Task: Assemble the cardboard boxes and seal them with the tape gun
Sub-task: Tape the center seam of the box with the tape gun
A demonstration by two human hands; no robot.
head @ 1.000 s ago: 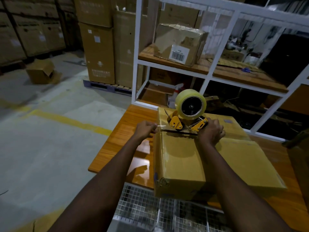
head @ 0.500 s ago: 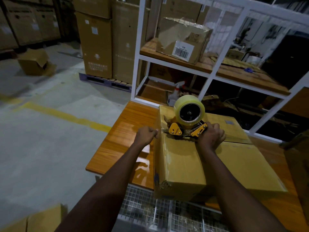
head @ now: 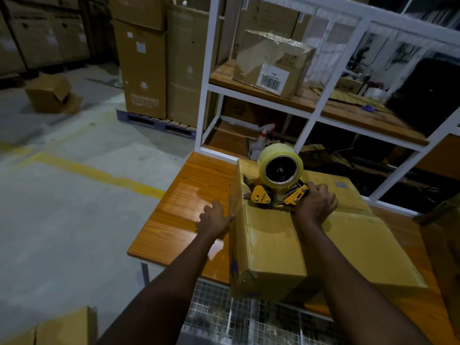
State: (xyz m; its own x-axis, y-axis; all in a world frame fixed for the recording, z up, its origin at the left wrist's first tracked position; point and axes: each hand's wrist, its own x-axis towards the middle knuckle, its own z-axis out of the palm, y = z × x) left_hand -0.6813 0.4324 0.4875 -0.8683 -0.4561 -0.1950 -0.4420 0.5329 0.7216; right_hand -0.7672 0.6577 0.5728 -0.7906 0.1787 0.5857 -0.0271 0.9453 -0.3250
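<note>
On the table [head: 189, 195]: one box [head: 273, 245], tape gun [head: 276, 188] standing on its top near the far left edge. My right hand [head: 315, 204] clamps the gun's handle; my left hand [head: 215, 220], fingers spread, presses flat against the box's left side. Advice: keep the gun pressed down and the box braced, so tape lies flat.

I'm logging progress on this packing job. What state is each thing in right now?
cardboard box: closed, standing on the wooden table, clear tape along its top.
tape gun: resting on the box top, roll loaded.
right hand: gripping the tape gun's handle.
left hand: open, flat against the box's left side.
barcoded box: on the shelf, taped shut.
box on the floor: tipped over, flap open.
</note>
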